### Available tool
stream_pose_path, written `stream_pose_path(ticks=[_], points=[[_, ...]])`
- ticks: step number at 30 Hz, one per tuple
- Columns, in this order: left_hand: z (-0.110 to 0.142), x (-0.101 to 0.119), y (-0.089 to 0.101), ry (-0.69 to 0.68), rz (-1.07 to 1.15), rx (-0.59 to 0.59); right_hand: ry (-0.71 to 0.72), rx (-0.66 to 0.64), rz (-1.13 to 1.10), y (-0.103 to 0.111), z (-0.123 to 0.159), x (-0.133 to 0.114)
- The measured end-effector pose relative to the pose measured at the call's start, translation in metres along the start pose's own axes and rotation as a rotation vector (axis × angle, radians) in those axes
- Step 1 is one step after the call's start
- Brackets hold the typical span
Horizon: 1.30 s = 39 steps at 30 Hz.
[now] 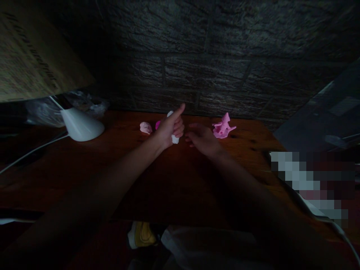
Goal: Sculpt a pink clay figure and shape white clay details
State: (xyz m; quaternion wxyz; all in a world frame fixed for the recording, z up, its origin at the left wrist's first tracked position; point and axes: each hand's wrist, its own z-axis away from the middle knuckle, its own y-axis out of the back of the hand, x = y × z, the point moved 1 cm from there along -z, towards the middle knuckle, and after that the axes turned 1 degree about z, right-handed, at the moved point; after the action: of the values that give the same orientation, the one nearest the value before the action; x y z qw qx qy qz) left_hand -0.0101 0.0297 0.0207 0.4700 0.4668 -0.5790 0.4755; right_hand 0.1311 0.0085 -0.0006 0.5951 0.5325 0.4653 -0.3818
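My left hand (171, 129) is closed around a small white piece (174, 139) that sticks out above and below the fist, with the index finger pointing up. Just behind that hand a bit of magenta material (158, 124) shows. My right hand (201, 140) hovers just to the right, fingers loosely curled toward the left hand, holding nothing. A pale pink lump (145, 127) lies on the wooden table (174, 180) left of the left hand. A pink modelled figure (223, 127) stands to the right of my right hand.
A white cone-shaped lamp base (81, 125) with a cable sits at the far left, crumpled clear plastic (87, 102) behind it. A dark stone wall (197, 56) closes off the back. A dark panel (323, 116) leans at right. A yellow shoe (142, 234) shows below the table edge.
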Motion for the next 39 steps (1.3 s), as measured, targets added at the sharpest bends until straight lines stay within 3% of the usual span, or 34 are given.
stream_pose_path(ticks=[8,19,24,30,39], points=[[0.007,0.004,-0.011,0.015,0.027,-0.056,0.121,-0.052,0.172,0.001,0.002,-0.001],[0.01,0.005,-0.02,0.097,0.369,0.156,0.116,-0.019,0.199,0.0,0.002,-0.004],[0.009,0.006,-0.018,0.153,0.426,0.215,0.125,-0.022,0.203,-0.001,0.004,-0.006],[0.01,0.013,-0.014,0.192,0.485,0.118,0.098,-0.029,0.17,-0.003,0.004,-0.005],[0.016,0.024,-0.023,0.226,0.45,0.04,0.152,-0.019,0.253,-0.001,0.005,-0.004]])
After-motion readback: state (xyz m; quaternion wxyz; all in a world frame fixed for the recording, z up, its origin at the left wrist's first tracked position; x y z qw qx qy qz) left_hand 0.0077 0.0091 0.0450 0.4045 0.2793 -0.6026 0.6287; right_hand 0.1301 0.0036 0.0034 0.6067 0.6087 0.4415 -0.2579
